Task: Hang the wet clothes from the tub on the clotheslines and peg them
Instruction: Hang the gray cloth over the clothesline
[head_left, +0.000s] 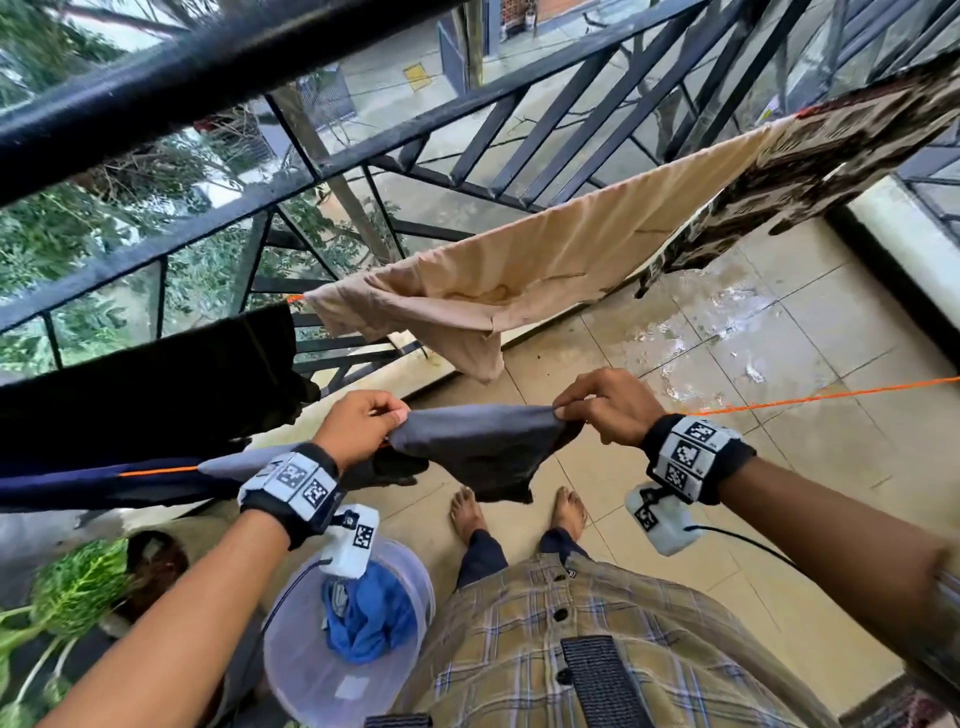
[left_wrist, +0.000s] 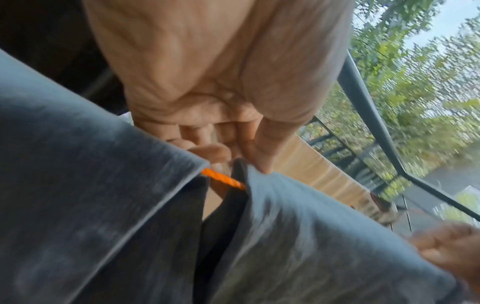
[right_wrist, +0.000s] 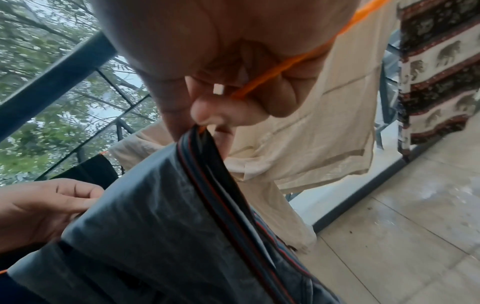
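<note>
Your left hand (head_left: 358, 428) pinches one end of the grey garment (head_left: 483, 441) and your right hand (head_left: 605, 408) pinches the other, fingers curled tight on the fold, just below the middle of the head view. The cloth is draped over the orange clothesline (head_left: 810, 399), which runs off toward the right edge of the frame. Draw your hands apart along the line so the fold lies flat and unbunched, and keep the hanging halves about even so the wet weight should not drag it off. No peg shows clearly; a small white piece sits inside your right hand in the wrist view, but I cannot tell what it is. Peg near each pinched end. The tub (head_left: 291, 670), at lower centre, holds a blue cloth (head_left: 371, 616) yet to hang.
</note>
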